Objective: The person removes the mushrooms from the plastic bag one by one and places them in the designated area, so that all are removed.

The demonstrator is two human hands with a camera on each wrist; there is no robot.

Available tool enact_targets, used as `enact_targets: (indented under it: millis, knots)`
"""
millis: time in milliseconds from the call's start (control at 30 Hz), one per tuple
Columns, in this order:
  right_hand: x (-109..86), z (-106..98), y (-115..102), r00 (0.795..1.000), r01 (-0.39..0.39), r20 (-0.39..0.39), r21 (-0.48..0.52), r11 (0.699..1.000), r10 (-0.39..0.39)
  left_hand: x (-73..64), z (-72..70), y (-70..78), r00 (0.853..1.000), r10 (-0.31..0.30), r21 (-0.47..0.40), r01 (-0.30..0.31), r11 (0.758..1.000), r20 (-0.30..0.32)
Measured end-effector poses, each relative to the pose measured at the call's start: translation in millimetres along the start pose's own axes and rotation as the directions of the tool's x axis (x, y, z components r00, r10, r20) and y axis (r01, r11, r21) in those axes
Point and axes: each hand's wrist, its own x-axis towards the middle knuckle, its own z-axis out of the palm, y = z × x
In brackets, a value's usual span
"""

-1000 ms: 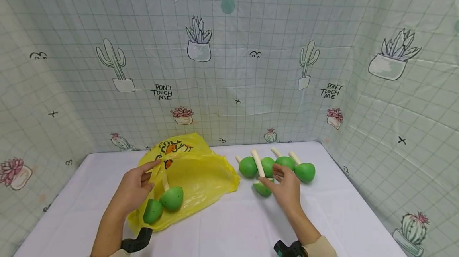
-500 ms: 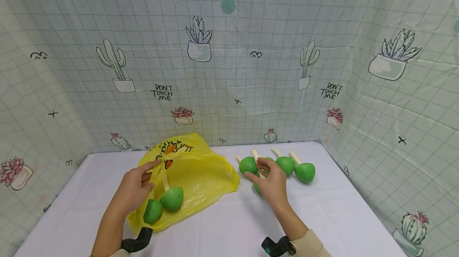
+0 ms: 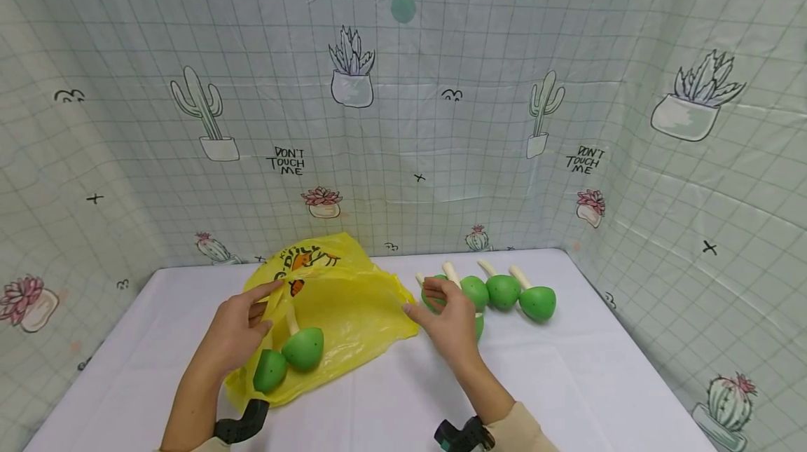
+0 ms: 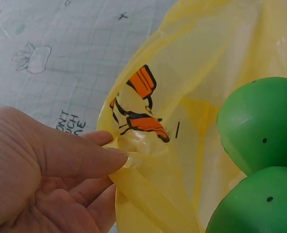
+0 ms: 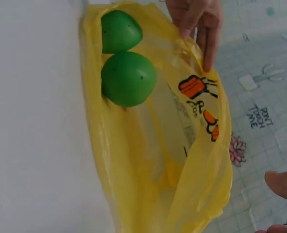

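Note:
A yellow plastic bag point(image 3: 366, 298) lies on its side with its mouth spread open. My left hand point(image 3: 233, 333) pinches its rim between thumb and fingers, as the left wrist view also shows. Inside the bag rest two mushroom-shaped pieces with green caps, one cap point(image 3: 303, 349) with a pale stem above it, the other cap point(image 3: 270, 371) beside it. My right hand point(image 3: 450, 326) hovers by the bag's right edge, thumb and fingers apart, nothing between them. Behind it, partly hidden, are more green-capped pieces.
Several like pieces lie at the back right, among them one green cap point(image 3: 538, 304) farthest right and another cap point(image 3: 503, 292) next to it. A white cloth point(image 3: 567, 382) covers the table. A cactus-printed curtain point(image 3: 416, 122) closes off the back and both sides.
My right hand has moved left, from over the green-capped pieces to the bag's right edge. The left hand and the bag stay put.

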Motion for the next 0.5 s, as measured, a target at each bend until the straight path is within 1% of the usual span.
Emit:
enact_targets:
  millis: [300,500]
  knots:
    - [-11.2,26.7,-7.3,0.998,0.007,0.057,0.051,0.999,-0.009,-0.7,-0.2,-0.3,1.0,0.001,-0.017,-0.001,1.0,0.0]
    - [-16.1,42.8,-9.4,0.996,-0.004,0.092,0.053,0.999,-0.001,-0.6,-0.8,-0.4,1.0,0.005,-0.009,-0.005,1.0,-0.002]
